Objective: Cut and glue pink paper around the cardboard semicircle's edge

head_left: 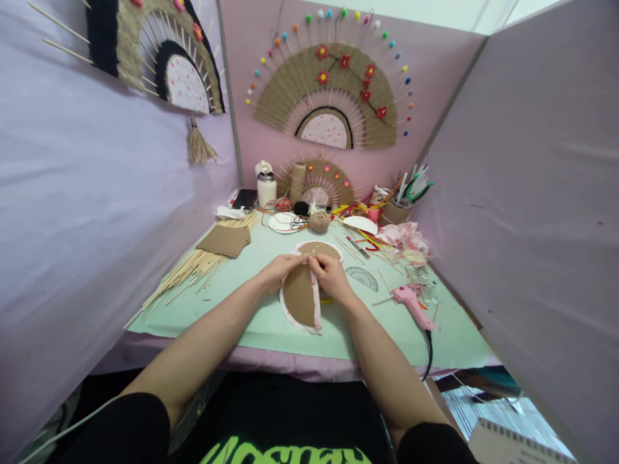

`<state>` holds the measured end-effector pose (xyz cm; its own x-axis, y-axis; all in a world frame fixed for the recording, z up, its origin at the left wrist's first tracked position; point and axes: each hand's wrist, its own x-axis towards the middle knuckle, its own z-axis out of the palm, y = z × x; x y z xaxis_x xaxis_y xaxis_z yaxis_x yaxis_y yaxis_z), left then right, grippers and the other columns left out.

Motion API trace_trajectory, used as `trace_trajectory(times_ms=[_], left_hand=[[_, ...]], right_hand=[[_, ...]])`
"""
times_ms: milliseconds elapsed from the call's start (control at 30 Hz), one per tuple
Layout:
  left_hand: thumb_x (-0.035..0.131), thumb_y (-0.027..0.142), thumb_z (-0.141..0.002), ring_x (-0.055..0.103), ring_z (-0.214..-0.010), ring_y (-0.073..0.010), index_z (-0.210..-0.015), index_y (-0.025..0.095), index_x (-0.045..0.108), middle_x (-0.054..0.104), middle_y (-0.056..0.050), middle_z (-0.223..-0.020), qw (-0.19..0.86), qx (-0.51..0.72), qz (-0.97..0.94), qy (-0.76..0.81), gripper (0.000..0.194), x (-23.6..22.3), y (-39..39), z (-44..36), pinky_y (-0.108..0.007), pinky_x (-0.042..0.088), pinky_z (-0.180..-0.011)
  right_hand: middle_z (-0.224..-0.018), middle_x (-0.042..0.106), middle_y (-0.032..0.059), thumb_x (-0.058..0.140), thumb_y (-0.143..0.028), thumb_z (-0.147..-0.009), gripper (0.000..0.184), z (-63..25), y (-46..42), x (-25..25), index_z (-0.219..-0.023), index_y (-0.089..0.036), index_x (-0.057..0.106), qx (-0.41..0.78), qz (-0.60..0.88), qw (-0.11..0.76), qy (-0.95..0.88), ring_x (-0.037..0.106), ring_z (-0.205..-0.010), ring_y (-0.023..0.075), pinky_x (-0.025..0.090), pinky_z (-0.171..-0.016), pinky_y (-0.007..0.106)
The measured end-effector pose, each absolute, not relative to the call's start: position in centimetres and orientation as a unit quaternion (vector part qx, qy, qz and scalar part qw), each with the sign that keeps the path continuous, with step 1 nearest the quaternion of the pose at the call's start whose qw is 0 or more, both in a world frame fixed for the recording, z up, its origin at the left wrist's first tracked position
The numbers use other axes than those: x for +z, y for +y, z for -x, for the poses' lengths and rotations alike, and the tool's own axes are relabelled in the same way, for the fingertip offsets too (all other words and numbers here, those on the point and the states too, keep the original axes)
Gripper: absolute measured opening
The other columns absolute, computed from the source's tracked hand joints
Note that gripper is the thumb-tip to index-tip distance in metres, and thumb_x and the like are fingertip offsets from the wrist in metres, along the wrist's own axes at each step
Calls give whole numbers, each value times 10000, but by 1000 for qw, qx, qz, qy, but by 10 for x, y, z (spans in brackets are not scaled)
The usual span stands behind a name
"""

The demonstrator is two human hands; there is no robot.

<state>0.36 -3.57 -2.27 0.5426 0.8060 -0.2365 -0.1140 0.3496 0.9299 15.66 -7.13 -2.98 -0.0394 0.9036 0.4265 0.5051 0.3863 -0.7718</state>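
Note:
In the head view a half-circle of brown cardboard (298, 298) stands tilted, edged with white fabric (316, 303) that has red dots. My left hand (283, 269) grips its upper end, thumb and fingers closed. With pinched fingertips my right hand (329, 276) holds the fabric edge at the same upper corner, touching the left fingertips. Something thin and pale shows by the fingertips, too small to name. Just behind lies a second fabric-edged cardboard piece (329, 250), partly covered by the hands.
A pink glue gun (413, 308) lies right, with a clear protractor (362, 278) nearer the hands. Bamboo sticks (186, 270) and a cardboard sheet (225, 240) are left. Behind sit a twine ball (319, 222), a white bottle (266, 188) and a tool pot (396, 211).

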Motion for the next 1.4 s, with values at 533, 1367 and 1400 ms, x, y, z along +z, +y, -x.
trace_trajectory(times_ms=[533, 1367, 1400], left_hand=[[708, 479, -627, 560, -611, -139, -736, 151, 678, 649, -22, -688, 612, 376, -595, 362, 346, -19, -36, -1, -235, 397, -561], [767, 333, -602, 636, -702, -181, -953, 156, 656, 695, -51, -828, 698, 308, -574, 297, 408, -16, -41, 3, -277, 478, -647], [767, 333, -602, 633, -686, -176, -934, 159, 657, 694, -45, -810, 698, 301, -576, 301, 391, -16, -41, 3, -273, 476, -634]], right_hand=[[-571, 377, -38, 390, -370, -860, 326, -159, -73, -26, -586, -199, 348, 270, 478, 496, -673, 368, -573, 114, 283, -544, 242], [-820, 565, 9, 585, -349, -740, 215, -164, -78, -15, -882, -193, 542, 256, 459, 561, -640, 492, -697, 138, 404, -603, 239], [-773, 558, 5, 560, -365, -763, 189, -164, -78, -15, -829, -188, 552, 256, 468, 562, -632, 484, -675, 135, 399, -593, 238]])
